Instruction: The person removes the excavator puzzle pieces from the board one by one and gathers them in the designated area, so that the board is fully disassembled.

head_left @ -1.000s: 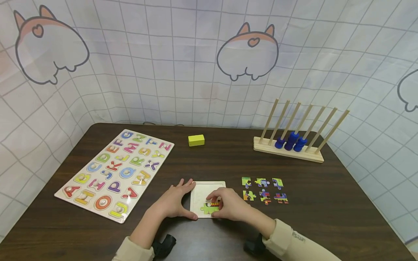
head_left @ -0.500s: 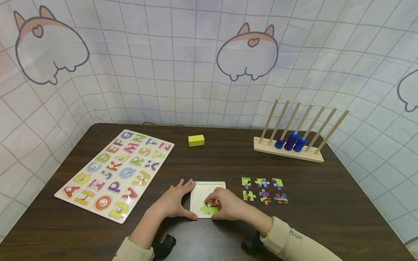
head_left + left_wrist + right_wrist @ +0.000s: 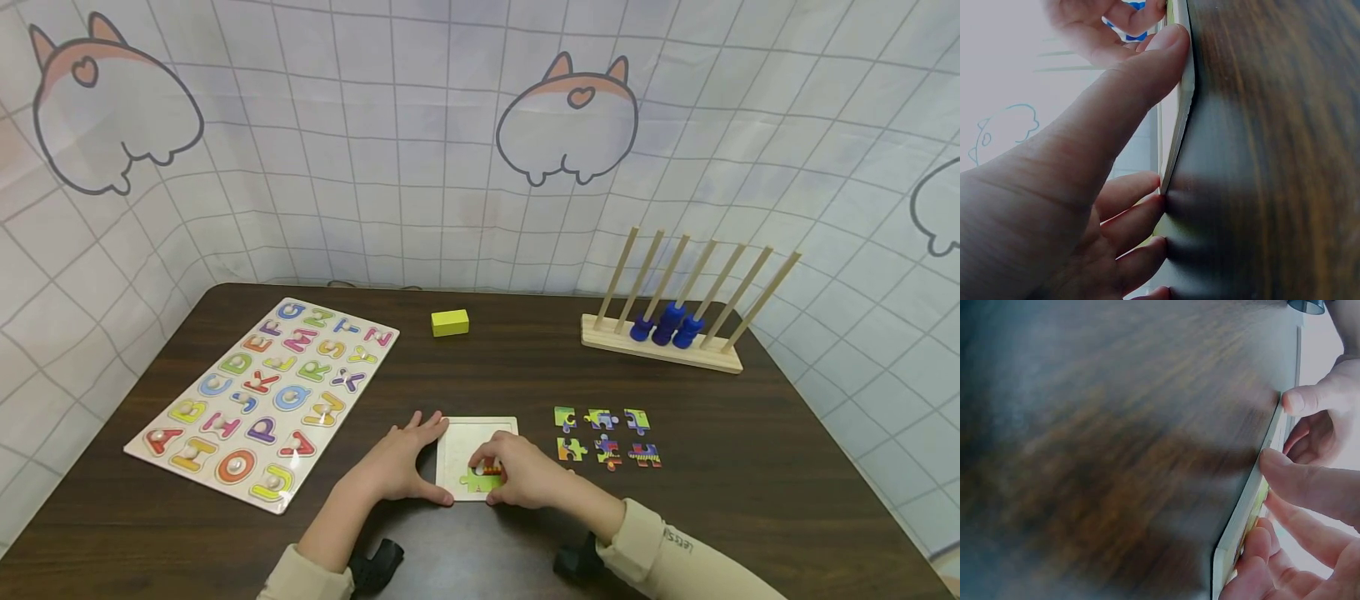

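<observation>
A small pale wooden puzzle tray [image 3: 459,438] lies near the table's front edge. My left hand [image 3: 397,462] spreads around its left side, thumb at the front corner and straight fingers by the far corner. In the tray's front part is a green puzzle piece [image 3: 477,483] with a red-and-yellow striped patch above it. My right hand [image 3: 527,475] bends over the tray's right front, thumb at the front edge and curled fingertips at a puzzle piece it mostly hides. In the right wrist view, a green strip of puzzle [image 3: 1262,492] shows between thumb and fingers.
Several loose puzzle pieces [image 3: 606,437] lie in two rows right of the tray. A knobbed alphabet board [image 3: 255,433] lies on the left. A yellow block [image 3: 450,323] and a pegged bead rack [image 3: 663,350] with blue beads stand toward the back.
Over the first half second my right hand shifts slightly left over the tray, then stays nearly still. My left hand and the loose pieces have not moved.
</observation>
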Tool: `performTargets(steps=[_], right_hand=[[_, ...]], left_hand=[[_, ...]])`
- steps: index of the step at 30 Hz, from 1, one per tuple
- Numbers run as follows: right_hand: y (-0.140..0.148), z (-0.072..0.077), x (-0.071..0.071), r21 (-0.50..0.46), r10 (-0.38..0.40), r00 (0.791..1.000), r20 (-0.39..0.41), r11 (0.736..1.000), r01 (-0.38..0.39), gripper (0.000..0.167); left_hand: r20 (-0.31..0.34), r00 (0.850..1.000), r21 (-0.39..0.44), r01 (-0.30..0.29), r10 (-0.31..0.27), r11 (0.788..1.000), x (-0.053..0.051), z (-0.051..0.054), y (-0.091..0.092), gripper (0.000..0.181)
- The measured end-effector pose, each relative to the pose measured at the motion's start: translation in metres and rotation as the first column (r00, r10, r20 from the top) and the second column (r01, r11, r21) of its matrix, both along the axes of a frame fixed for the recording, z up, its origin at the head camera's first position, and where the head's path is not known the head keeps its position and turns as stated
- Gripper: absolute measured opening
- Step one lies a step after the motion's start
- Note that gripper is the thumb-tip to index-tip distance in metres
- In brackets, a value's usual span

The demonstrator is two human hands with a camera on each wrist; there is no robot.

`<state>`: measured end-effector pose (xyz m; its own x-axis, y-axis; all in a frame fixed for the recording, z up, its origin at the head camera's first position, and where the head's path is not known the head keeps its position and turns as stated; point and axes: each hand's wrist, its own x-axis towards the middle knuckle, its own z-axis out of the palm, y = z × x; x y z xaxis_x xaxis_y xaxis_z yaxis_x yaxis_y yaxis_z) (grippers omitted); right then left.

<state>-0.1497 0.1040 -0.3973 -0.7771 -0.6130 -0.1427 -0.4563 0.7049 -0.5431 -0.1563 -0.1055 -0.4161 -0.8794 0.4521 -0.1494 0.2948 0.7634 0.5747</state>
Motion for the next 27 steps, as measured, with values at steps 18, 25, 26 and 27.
performTargets(steps=[18, 25, 26, 27], right_hand=[[-0.0007, -0.0011, 0.0002, -0.020, -0.032, 0.999, 0.009, 0.999, 0.032, 0.038], [0.0014, -0.0004, -0.0024, -0.064, -0.002, 1.000, 0.024, 0.998, 0.003, 0.038], [0.0020, -0.0004, -0.0029, -0.071, 0.003, 1.000, 0.031, 0.997, -0.001, 0.038], [0.0027, -0.0002, -0.0034, -0.077, 0.010, 0.999, 0.035, 0.997, -0.007, 0.038]], left_hand=[[-0.004, 1.000, 0.006, 0.003, -0.003, 1.000, 0.0002, 0.0000, -0.0007, 0.098], [-0.024, 0.999, 0.001, 0.022, -0.022, 1.000, -0.0010, -0.0007, -0.0011, 0.097], [-0.026, 0.999, 0.003, 0.023, -0.023, 1.000, -0.0011, -0.0007, -0.0011, 0.097], [-0.025, 0.999, 0.003, 0.023, -0.023, 1.000, -0.0012, -0.0007, -0.0011, 0.097]])
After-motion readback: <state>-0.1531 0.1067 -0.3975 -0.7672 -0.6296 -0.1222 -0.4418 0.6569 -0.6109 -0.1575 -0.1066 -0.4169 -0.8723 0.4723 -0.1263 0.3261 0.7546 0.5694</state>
